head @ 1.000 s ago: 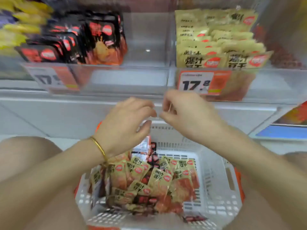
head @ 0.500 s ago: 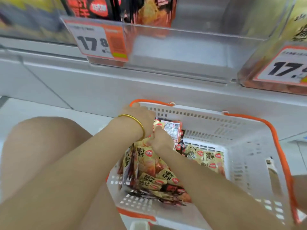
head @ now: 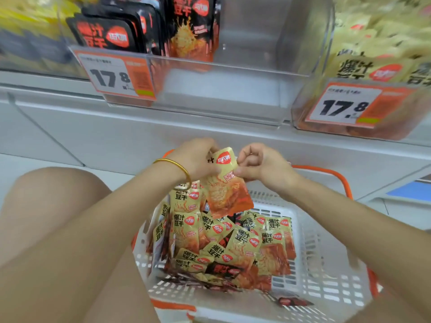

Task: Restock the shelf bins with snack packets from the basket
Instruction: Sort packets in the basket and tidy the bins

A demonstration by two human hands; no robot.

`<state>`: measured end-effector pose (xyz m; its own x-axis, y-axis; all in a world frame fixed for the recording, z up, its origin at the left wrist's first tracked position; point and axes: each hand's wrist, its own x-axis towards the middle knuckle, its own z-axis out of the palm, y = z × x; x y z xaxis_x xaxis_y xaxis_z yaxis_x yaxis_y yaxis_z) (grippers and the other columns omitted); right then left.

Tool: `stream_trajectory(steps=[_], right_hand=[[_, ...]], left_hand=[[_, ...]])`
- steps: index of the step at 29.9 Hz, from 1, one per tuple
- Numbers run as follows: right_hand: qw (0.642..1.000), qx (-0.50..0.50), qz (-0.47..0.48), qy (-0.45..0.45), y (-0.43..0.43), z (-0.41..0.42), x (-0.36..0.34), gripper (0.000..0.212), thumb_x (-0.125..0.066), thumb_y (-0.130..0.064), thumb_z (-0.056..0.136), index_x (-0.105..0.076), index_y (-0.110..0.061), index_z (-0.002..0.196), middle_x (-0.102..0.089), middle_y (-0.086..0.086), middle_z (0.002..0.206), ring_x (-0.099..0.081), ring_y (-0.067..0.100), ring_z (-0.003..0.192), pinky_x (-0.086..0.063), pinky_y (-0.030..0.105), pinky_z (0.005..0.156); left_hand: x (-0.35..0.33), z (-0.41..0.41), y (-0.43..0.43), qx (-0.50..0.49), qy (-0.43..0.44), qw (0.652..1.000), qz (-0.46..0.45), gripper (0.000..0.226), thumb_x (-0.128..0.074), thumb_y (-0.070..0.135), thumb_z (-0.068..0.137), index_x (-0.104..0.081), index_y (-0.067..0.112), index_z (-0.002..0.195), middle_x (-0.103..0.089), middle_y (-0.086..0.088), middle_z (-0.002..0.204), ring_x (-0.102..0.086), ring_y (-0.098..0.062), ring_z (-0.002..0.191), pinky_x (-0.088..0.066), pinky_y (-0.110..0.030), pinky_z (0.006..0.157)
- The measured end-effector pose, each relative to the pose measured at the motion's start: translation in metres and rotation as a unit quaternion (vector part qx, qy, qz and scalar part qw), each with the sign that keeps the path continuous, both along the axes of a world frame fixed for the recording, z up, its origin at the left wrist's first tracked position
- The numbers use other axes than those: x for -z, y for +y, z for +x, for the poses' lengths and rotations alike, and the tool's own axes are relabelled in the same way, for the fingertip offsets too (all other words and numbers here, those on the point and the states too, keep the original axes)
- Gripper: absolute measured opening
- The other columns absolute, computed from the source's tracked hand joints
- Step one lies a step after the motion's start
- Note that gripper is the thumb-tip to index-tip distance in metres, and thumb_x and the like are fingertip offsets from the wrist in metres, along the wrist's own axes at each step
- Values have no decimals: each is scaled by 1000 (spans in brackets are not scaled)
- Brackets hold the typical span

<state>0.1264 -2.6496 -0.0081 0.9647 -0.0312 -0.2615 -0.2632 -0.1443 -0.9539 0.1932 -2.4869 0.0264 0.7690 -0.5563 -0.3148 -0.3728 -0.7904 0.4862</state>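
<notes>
black packets are sitting in the left shelf bin | left hand is gripping the gold packet | right hand is pinching its edge, above the basket | yellow packets are filling the right bin

Left hand hides held packet's left edge; yellow packets top left blurred, cut off.

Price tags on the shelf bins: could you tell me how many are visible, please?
2: one price tag fronts the black-packet bin, another the yellow-packet bin at right. Others may lie outside view.
</notes>
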Motion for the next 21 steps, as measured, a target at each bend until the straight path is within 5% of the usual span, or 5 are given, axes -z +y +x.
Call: stream_trajectory(steps=[5,11,14,16,21], right_hand=[[989,-66,94,89,-23,-30,-38,39,-67,-12,79,-55,-8,116,-67,4,94,-66,15,84,-54,31,76],[996,-48,77,28,-62,-68,-113,23,-65,0,73,-63,-7,95,-68,6,81,-65,13,67,-55,24,65],[994,30,102,-12,-108,-90,-167,22,-61,-9,65,-65,-8,87,-69,2,71,-66,10,57,-56,22,54],[989,116,83,-45,-140,-97,-194,13,-60,-12,68,-69,-9,78,-70,1,65,-66,10,53,-55,24,49],[938,325,42,-110,-218,-72,-222,14,-59,0,86,-59,-11,77,-66,-4,53,-65,8,50,-53,27,42]], left_hand=[[-38,-19,-18,24,68,991,-113,16,-69,19,84,-65,8,95,-65,-10,91,-56,-16,81,-49,-36,80],[-96,-43,-70,17,32,970,-241,9,-70,21,82,-62,21,86,-60,3,72,-56,-2,57,-51,-19,55],[-130,-52,-106,-8,-86,933,-349,11,-65,22,87,-61,17,96,-61,1,84,-60,-12,71,-56,-31,71],[-149,-52,-132,5,-197,913,-357,16,-60,24,89,-63,14,101,-61,1,93,-57,-13,81,-48,-25,78],[-163,-34,-198,106,-307,923,-205,36,-49,30,95,-56,12,124,-54,-8,129,-49,-20,119,-32,-25,98]])
